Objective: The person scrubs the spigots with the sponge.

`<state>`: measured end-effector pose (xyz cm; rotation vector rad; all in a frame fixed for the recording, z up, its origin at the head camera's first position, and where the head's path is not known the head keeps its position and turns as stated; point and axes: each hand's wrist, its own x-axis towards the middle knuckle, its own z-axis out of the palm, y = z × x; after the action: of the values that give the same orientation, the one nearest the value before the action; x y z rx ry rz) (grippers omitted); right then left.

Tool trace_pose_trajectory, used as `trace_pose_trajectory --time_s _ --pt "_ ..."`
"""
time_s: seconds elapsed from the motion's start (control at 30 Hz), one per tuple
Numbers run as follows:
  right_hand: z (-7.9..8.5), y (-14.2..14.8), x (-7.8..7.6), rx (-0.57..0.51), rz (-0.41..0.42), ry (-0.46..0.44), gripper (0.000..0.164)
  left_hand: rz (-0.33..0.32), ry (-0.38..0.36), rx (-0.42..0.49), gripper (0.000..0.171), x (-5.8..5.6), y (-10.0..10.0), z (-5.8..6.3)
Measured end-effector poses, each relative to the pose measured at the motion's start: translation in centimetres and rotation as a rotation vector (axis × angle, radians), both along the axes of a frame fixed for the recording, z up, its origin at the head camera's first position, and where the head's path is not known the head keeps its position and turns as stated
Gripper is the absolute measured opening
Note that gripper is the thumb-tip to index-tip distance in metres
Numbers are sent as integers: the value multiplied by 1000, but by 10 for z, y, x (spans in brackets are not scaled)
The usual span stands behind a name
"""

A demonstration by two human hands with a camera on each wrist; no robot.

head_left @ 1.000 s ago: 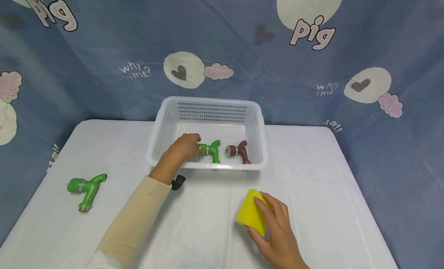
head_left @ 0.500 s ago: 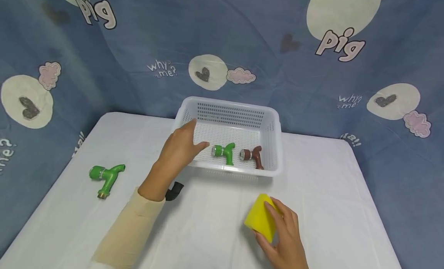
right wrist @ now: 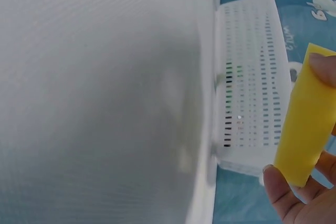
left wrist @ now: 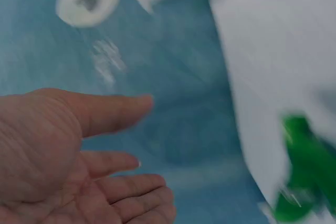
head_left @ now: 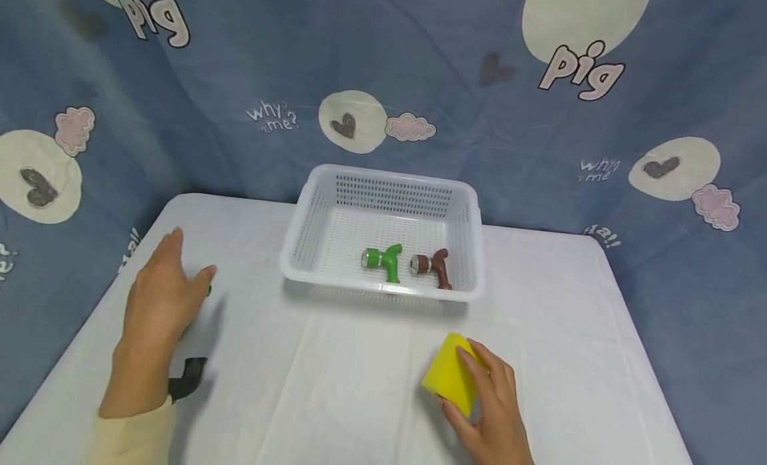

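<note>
My left hand, fingers extended and holding nothing, hovers over the left part of the table. Beneath it lies a green tap, almost wholly hidden by the hand in the head view and blurred in the left wrist view. My right hand pinches a yellow sponge block between thumb and fingers, low over the front middle of the table. At the back, a white plastic basket contains a smaller green tap and a brown tap, side by side near its front wall.
A white cloth covers the table. Behind it hangs a blue printed curtain, close to the basket's back wall. A black curved piece sticks out at my left wrist.
My left hand has come out of the basket, leaving the smaller green tap there, and swung left over the other green tap. My right hand keeps holding the sponge block.
</note>
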<state>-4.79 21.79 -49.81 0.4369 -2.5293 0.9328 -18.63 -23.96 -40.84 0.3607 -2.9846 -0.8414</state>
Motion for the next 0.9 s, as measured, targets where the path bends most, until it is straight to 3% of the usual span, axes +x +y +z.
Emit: trace_pose_trajectory --time_s 0.1,0.23,0.37,0.53,0.67,0.9 --pt "1 1 1 14 3 -12 71 4 -57 -33 78 11 -30 -15" --pt "3 2 -1 29 13 11 67 -36 -106 -117 83 19 -55 -30" --pt "1 3 -2 36 30 37 71 -91 -204 -167 80 20 -70 -41" --pt "4 3 -2 42 27 -7 65 -129 -336 -132 68 17 -79 -50" --pt "5 2 -2 52 17 -52 69 -136 -311 -143 62 16 -79 -51" --pt "3 4 0 73 17 -26 67 -190 -234 -165 45 17 -73 -56"
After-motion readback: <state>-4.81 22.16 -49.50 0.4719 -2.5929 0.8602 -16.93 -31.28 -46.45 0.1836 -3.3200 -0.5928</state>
